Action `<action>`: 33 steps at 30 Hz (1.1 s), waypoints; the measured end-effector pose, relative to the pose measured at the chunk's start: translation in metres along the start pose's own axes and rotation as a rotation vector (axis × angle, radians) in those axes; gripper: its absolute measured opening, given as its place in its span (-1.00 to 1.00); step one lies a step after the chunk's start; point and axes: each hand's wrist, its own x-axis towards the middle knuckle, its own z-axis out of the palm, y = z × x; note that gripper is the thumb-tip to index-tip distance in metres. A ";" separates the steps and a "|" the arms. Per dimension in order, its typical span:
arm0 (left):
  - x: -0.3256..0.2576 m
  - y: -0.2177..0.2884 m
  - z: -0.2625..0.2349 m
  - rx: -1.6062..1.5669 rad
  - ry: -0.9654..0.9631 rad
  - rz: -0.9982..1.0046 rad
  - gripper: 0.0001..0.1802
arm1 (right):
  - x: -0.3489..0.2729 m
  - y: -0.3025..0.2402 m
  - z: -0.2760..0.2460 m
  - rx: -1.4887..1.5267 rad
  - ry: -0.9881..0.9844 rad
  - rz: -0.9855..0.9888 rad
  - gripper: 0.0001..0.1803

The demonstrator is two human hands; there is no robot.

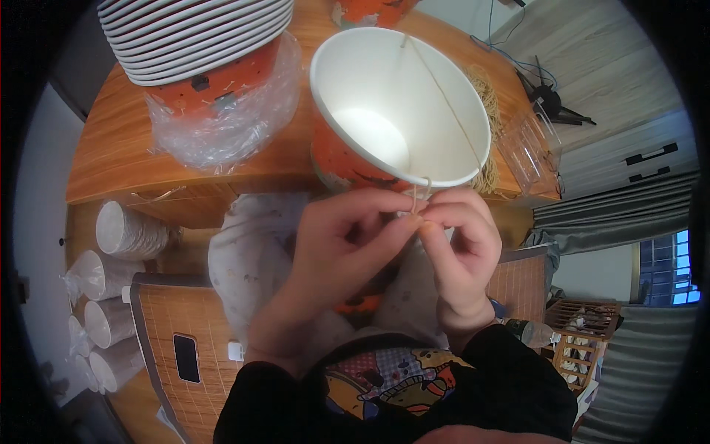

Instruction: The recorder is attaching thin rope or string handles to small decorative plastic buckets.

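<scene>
A large paper bowl (384,89), white inside and orange outside, is tilted toward me at the table's near edge. A thin tan rubber band (444,96) stretches across its open mouth from the far rim to the near rim. My left hand (333,244) and my right hand (462,244) meet just below the near rim, fingertips pinched together on the band's near end. Both hands sit over my lap, partly hiding the bowl's lower wall.
A stack of white lids (196,33) rests on plastic-wrapped orange bowls (222,96) at the table's left. A pile of rubber bands (488,96) and a clear plastic box (529,148) lie to the right. Sleeves of stacked cups (111,296) lie on the floor left, by a woven mat (177,340).
</scene>
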 end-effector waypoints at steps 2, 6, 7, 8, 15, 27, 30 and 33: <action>0.001 0.000 0.000 0.001 -0.015 -0.001 -0.87 | 0.000 -0.001 0.000 0.003 0.003 0.012 -0.91; 0.001 0.001 0.004 -0.107 0.034 -0.006 -0.93 | 0.000 -0.002 0.000 -0.003 0.017 0.029 -0.93; 0.001 0.001 0.005 -0.119 0.036 -0.015 -0.93 | 0.000 -0.002 0.000 -0.002 0.019 0.032 -0.93; 0.001 0.001 0.005 -0.131 0.037 -0.024 -0.94 | 0.000 -0.002 0.001 0.000 0.020 0.035 -0.93; 0.002 -0.001 0.007 -0.183 0.064 -0.039 -0.93 | 0.000 -0.001 0.000 -0.007 0.018 0.027 -0.93; 0.002 -0.002 0.006 -0.157 -0.023 -0.059 -0.94 | 0.010 -0.007 -0.007 -0.006 0.001 0.032 -0.84; 0.002 -0.002 0.004 -0.120 -0.032 -0.061 -0.93 | 0.013 -0.011 -0.004 -0.014 0.008 0.085 -0.88; 0.002 -0.002 0.003 -0.101 -0.032 -0.059 -0.92 | 0.014 -0.014 0.000 -0.096 0.034 0.065 -0.91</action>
